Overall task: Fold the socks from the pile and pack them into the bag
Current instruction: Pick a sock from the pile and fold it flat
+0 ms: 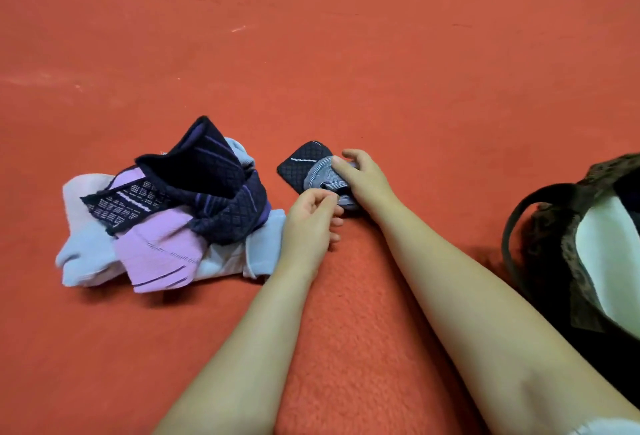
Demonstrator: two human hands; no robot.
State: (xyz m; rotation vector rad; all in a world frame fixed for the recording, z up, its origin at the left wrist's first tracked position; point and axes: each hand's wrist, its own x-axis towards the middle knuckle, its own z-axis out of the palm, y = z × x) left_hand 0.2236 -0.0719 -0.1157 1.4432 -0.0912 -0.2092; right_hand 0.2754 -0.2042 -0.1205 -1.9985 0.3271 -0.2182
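Your bag (588, 244) gapes open at four o'clock; the sock pile (166, 213) lies at nine. Between them, your right hand (363, 175) presses the dark sock (304, 164) while your left hand (311, 216) seemingly pinches its grey edge. You're mid-fold; next, finish tucking it, then carry it bagward.

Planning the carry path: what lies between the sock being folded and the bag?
In the head view, only the right hand, its forearm and bare red carpet lie between the dark sock and the bag.
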